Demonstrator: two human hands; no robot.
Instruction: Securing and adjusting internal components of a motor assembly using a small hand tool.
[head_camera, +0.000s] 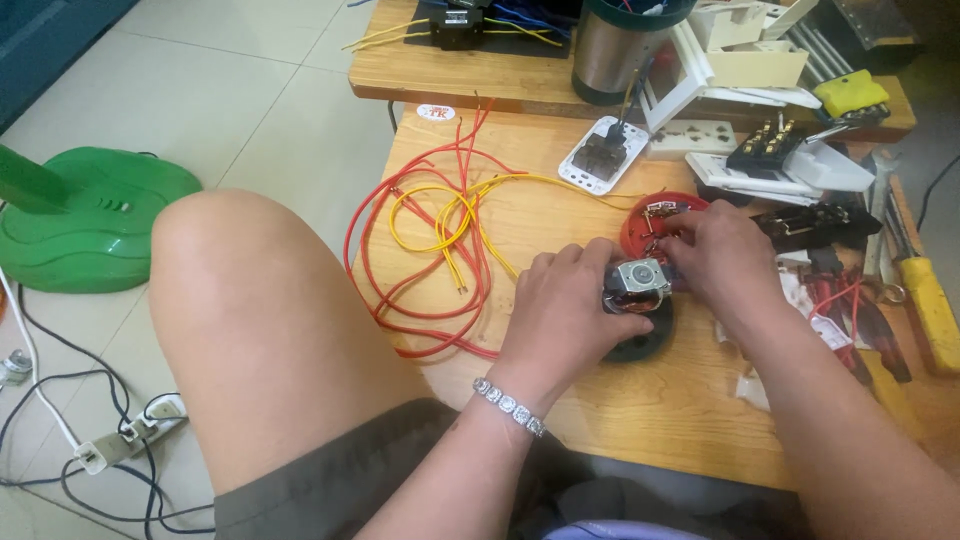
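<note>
So the left hand (560, 310) was wrapped around a small metal motor (637, 283), holding it over a black round base (640, 340) on the wooden bench (640, 410), with a silver bracelet (508, 406) on that wrist. The right hand (722, 258) was just to the right of the motor, fingers pinched in on the little wires between it and the red round cover (640, 225) right behind it. A messy loop of red and yellow wires (440, 240) lay off to the left of the left hand, and a yellow-handled screwdriver (930, 300) sat well off to the right of the right one.
</note>
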